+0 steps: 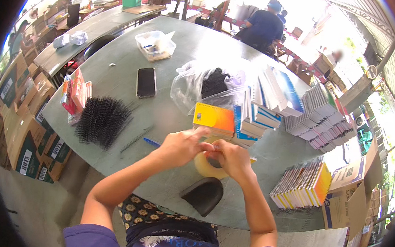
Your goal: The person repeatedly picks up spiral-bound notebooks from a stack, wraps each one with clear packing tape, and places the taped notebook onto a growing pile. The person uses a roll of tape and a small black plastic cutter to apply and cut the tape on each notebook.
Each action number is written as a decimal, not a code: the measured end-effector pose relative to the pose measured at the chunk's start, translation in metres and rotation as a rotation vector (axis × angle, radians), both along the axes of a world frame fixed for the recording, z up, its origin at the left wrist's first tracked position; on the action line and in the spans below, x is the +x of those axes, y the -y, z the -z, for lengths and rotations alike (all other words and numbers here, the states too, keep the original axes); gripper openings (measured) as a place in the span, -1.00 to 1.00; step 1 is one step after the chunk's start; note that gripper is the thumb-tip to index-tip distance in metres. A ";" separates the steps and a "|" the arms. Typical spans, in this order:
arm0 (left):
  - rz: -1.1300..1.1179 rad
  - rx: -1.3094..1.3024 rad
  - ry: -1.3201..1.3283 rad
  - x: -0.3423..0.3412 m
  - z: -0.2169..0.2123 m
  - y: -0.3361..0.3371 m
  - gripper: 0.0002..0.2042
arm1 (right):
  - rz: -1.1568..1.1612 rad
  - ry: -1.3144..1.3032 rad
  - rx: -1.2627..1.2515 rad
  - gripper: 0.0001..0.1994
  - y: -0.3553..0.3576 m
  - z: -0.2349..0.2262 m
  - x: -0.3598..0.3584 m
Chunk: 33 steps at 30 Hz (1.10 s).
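Note:
A wide roll of clear yellowish tape (206,168) is at the middle of the near side of the table. My left hand (182,145) has its fingers curled at the roll's upper edge, thumb and forefinger close together. On the roll's right, my right hand (235,158) pinches at its top, the fingertips meeting my left thumb. Whatever thin piece lies between the fingertips is hidden. Just beyond my hands sits a stack of notebooks with a yellow-orange cover (214,117). A black curved piece (203,197) rests near the table edge, below the roll.
Black spiral coils (102,121) form a pile at left, beside red packages (76,91). A phone (146,82), a plastic tub (154,46) and a clear bag (190,87) lie farther back. Spiral notebooks (301,184) and an open carton (349,191) stand at right.

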<state>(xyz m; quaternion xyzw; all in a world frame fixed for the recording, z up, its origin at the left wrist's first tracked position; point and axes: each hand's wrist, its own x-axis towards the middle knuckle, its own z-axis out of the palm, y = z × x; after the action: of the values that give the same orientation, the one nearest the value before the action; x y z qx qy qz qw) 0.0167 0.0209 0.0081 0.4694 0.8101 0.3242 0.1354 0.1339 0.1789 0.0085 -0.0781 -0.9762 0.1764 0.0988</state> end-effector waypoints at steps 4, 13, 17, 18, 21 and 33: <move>0.022 0.262 -0.118 -0.001 0.000 0.002 -0.80 | -0.054 -0.153 -0.123 -0.83 -0.003 0.003 0.002; 0.036 0.260 -0.672 0.033 0.013 -0.009 -0.68 | -0.053 -0.300 -0.261 -0.79 -0.011 0.010 -0.001; 0.179 -0.116 -0.122 0.090 0.075 0.012 -0.56 | 0.032 -0.230 -0.231 -0.80 -0.013 0.000 0.012; 0.199 0.033 -0.052 0.090 0.075 0.018 -0.55 | 0.043 -0.141 -0.286 -0.80 -0.025 -0.001 0.023; 0.126 0.474 0.037 0.069 0.031 0.017 -0.54 | 0.143 -0.181 -0.929 -0.80 -0.053 0.027 0.045; -0.043 0.477 -0.443 0.036 -0.003 -0.012 -0.63 | 0.133 -0.460 -1.193 -0.79 -0.041 0.061 0.051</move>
<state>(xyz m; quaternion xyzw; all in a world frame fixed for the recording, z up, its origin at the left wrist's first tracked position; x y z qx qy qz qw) 0.0523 0.0333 0.0116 0.5299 0.7307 0.3977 -0.1645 0.1847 0.2204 -0.0528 -0.1401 -0.6574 0.6948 0.2558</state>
